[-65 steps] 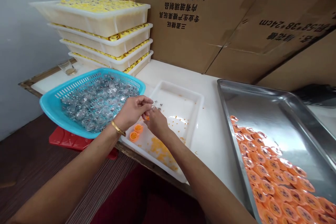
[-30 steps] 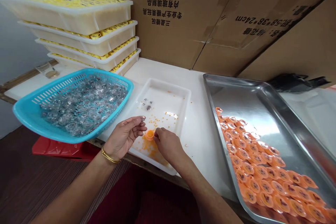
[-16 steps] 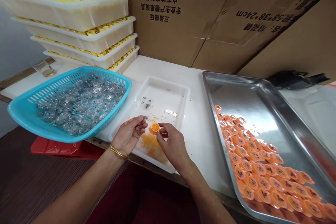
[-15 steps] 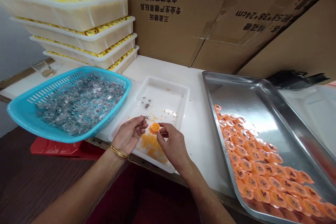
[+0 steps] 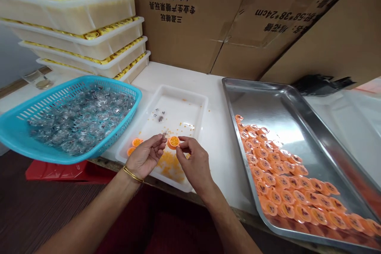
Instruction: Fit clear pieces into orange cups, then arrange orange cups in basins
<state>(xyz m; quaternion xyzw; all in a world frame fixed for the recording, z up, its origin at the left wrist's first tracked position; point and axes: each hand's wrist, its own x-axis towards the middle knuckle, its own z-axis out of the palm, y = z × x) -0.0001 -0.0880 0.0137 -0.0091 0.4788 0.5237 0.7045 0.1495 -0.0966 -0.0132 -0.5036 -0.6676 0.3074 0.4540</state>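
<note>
My right hand pinches a small orange cup by its right side. Yellow-orange bits fill the cup, and its open top faces up. Between the thumb and fingertips of my left hand is a small clear printed lid, just left of the cup. Both hands are over a shallow white tray. Loose orange bits lie heaped near its front, and several clear lids lie farther back. Two more filled orange cups sit at the tray's left, partly behind my left hand.
A blue basket of clear lids stands left. Behind it are stacked white trays of yellow pieces. On the right, a metal tray bears rows of covered orange cups. Cardboard boxes line the back.
The view has shifted a little to the right. My hands keep their grips on the lid and the cup. The two orange cups beside my left hand have come into sight.
</note>
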